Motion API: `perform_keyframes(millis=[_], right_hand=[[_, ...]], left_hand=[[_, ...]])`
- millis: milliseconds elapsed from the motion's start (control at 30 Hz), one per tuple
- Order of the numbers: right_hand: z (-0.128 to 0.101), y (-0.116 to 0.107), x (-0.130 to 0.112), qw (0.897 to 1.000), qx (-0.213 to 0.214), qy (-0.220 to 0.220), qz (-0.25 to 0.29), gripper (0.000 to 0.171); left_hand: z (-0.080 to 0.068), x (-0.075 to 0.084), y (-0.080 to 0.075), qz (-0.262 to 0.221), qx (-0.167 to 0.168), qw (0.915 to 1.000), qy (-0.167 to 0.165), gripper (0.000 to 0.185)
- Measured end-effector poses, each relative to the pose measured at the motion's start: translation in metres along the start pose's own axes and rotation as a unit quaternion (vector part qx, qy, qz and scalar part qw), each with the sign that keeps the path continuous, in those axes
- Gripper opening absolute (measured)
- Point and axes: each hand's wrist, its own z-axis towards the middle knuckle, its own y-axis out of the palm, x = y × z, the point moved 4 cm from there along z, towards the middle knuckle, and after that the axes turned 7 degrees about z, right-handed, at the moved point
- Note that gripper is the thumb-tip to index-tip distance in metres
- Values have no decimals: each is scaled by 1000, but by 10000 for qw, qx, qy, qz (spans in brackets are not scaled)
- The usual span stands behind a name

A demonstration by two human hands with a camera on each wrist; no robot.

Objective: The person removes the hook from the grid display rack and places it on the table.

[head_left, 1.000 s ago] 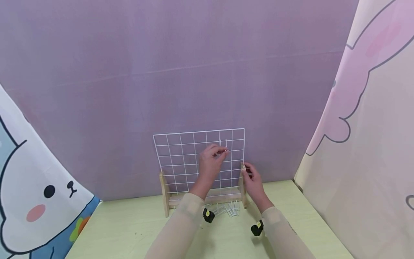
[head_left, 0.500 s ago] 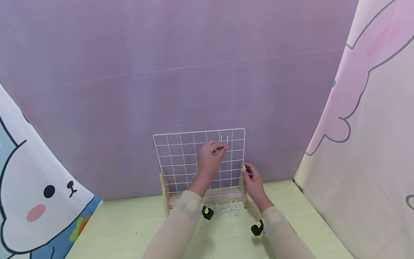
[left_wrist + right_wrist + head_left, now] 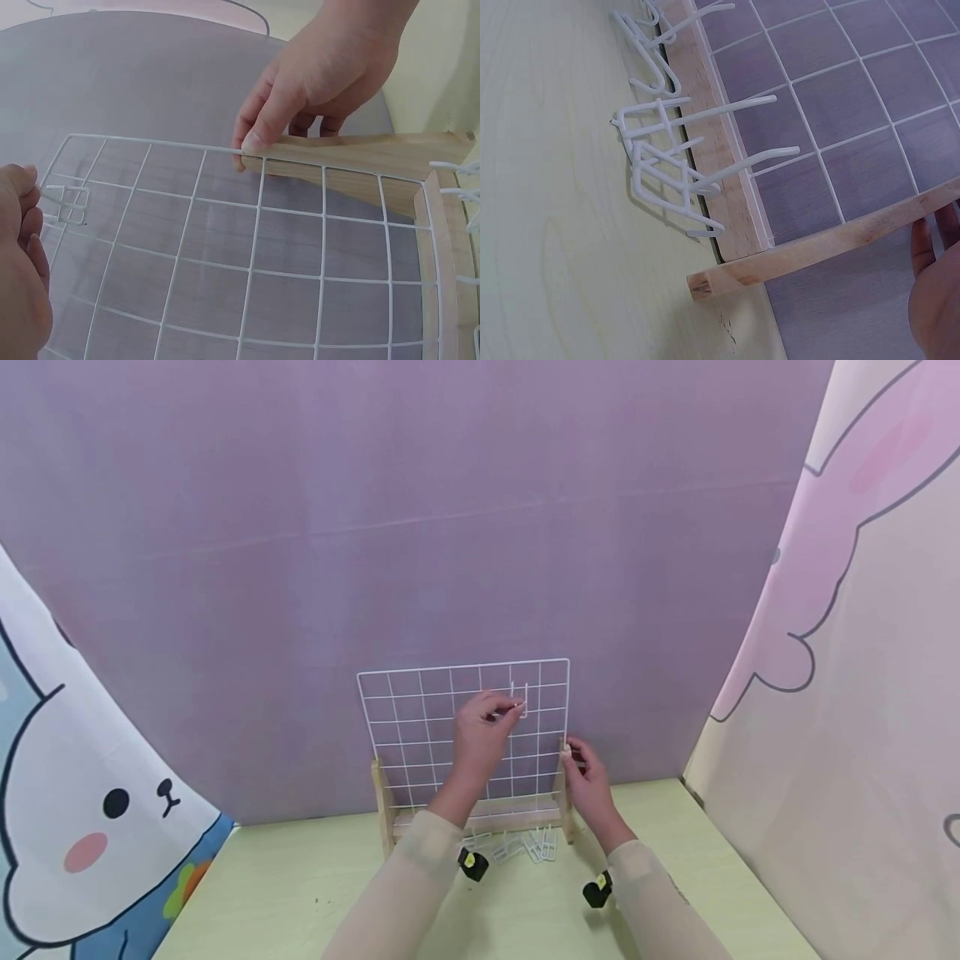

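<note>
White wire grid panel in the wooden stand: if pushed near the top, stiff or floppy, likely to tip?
The white wire grid panel looks thin and open, so probably light and slightly springy, not floppy. It stands upright between narrow wooden stand uprights, so a high push might rock or tip it. The right hand grips the right upright while the left hand pinches a white hook, suggesting bracing helps.

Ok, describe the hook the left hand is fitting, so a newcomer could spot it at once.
Start at the white wire grid panel standing in a wooden stand against the purple backdrop. In its upper right squares, the left hand pinches a small white wire hook. It is the only hook up on the grid; the other hooks lie on the table.
</note>
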Motion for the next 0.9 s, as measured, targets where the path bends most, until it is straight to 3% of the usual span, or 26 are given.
perform_keyframes(millis=[900], right_hand=[[-1,-5,-3,10000,47,57,-17,38]], left_hand=[[-26,-9,-20,325,-812,9948,-517,5]])
